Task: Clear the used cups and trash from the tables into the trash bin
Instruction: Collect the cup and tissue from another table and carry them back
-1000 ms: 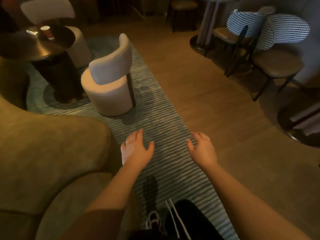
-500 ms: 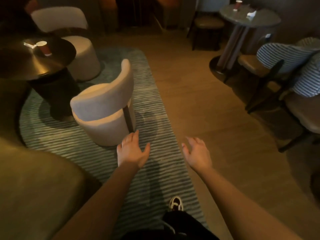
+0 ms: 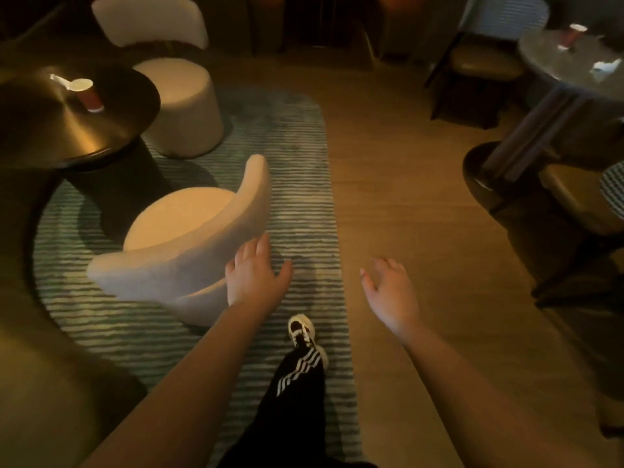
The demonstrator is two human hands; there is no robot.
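A red paper cup (image 3: 87, 94) stands on the round dark table (image 3: 40, 130) at the upper left, with a white scrap (image 3: 60, 81) beside it. A second red cup (image 3: 571, 36) and a crumpled white napkin (image 3: 606, 67) sit on the grey round table (image 3: 557, 62) at the upper right. My left hand (image 3: 255, 276) is held out low over the striped rug, fingers apart and holding nothing, just beside a cream chair. My right hand (image 3: 391, 292) is also out in front, fingers spread, empty. No trash bin is in sight.
A cream curved-back chair (image 3: 182, 244) stands on the striped rug (image 3: 304, 184) left of my hands; a second cream chair (image 3: 175, 96) is behind the dark table. Dark chairs (image 3: 483, 69) and a table base (image 3: 486, 170) crowd the right. My foot (image 3: 302, 331) steps on the rug.
The view has moved forward and tilted up: the cream chair is now beside my left hand, and both tables with their cups have come closer. Both hands stay empty.
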